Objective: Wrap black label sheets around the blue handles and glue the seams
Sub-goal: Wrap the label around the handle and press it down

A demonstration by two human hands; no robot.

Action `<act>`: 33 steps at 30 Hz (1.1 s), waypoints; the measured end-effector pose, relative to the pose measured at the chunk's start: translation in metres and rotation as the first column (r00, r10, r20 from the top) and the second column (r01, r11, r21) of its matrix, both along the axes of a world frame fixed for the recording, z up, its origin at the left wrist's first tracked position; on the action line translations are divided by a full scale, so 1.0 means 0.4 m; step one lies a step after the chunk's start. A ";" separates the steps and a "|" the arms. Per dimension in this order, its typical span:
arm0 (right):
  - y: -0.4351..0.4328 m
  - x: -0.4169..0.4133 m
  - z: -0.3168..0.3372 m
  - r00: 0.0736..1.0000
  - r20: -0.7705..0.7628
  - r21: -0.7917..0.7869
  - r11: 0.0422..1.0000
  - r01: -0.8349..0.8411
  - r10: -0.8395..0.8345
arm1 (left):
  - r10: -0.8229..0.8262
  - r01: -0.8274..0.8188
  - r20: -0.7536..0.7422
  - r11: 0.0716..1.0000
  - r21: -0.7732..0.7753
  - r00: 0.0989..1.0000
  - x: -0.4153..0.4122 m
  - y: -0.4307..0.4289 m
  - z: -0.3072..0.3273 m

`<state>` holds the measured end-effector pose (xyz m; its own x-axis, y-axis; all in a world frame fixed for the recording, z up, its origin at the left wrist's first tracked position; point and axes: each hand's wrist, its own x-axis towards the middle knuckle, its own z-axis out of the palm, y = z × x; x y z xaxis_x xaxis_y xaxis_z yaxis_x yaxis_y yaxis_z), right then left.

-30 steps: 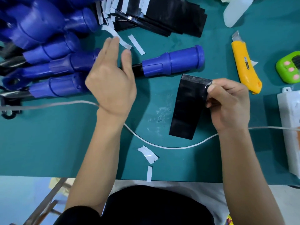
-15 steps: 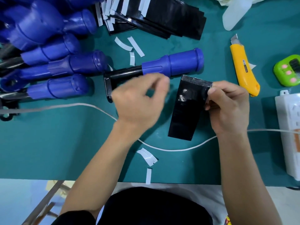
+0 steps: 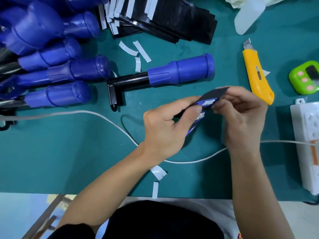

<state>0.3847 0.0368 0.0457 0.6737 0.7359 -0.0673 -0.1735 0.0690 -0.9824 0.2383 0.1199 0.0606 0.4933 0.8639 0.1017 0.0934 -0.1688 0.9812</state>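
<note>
Your left hand [image 3: 165, 130] and right hand [image 3: 241, 116] are both pinching the black label sheet [image 3: 214, 95] mid-frame, seemingly peeling its edge; keep fingertips off the sticky side.

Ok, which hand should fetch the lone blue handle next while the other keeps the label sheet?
Left, most likely. The left hand lies directly below the lone blue handle in the view, nothing between. The right hand, past the handle's end, pinches the black label sheet by its upper end.
</note>
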 end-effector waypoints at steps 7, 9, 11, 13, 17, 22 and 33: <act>0.000 -0.022 0.006 0.998 -0.066 -0.039 0.999 -0.024 0.021 | -0.054 0.050 -0.122 0.998 -0.034 0.991 0.002 0.060 0.019; -0.003 -0.011 0.019 0.987 -0.156 0.011 0.999 0.048 -0.046 | 0.038 0.031 -0.255 0.965 0.262 0.966 -0.005 0.115 0.008; -0.009 0.005 0.035 0.972 -0.222 0.044 0.995 0.086 -0.075 | 0.065 0.156 -0.461 0.892 0.425 0.885 -0.003 0.179 0.002; -0.016 0.019 0.052 0.968 -0.237 0.036 0.995 0.090 -0.079 | 0.047 0.291 -0.647 0.867 0.405 0.761 0.009 0.216 -0.008; -0.028 0.044 0.078 0.982 -0.173 -0.063 0.996 0.066 -0.076 | 0.108 0.293 -0.668 0.839 0.459 0.736 0.019 0.214 -0.029; -0.037 0.065 0.080 0.986 -0.164 -0.057 0.998 0.022 -0.031 | 0.183 0.126 -0.498 0.843 0.524 0.848 0.015 0.181 -0.040; -0.001 -0.008 0.031 0.987 -0.125 -0.195 0.978 0.078 -0.103 | 0.357 -0.005 -0.305 0.657 0.754 0.883 0.038 0.123 -0.074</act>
<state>0.3816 0.0364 0.0583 0.7123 0.6377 -0.2931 -0.3056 -0.0940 -0.9475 0.2535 0.1691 0.0312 0.4786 0.6763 0.5599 0.5441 -0.7289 0.4154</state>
